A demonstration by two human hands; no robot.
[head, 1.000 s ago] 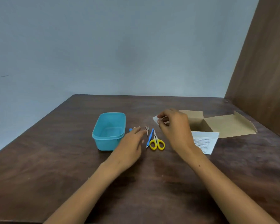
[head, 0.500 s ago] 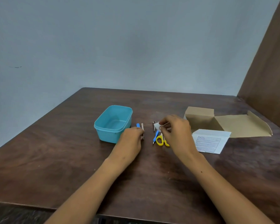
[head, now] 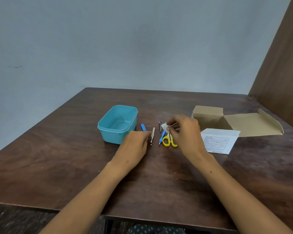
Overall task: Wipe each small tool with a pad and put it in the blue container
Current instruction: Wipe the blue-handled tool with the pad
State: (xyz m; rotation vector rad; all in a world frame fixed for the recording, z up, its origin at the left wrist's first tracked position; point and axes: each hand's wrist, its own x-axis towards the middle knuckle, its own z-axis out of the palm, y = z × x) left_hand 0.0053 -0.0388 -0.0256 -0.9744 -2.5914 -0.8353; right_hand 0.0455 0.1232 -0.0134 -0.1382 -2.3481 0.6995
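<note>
An empty blue container stands left of centre on the brown table. To its right lie a short blue tool, a slim beige tool, a small metal clipper, a blue-handled tool and yellow-handled scissors. My left hand rests on the table, its fingertips at the beige tool's left side without gripping it. My right hand hovers over the scissors and pinches a small white pad between thumb and fingers. The scissors' blades are hidden behind that hand.
An open cardboard box with its flap spread out sits at the right. A white printed packet lies in front of it. A brown panel rises along the right side. The table's near edge is below my forearms.
My left hand reached to the beige tool, then slid slightly left so the tool shows beside its fingertips. My right hand came down over the scissors with the pad.
</note>
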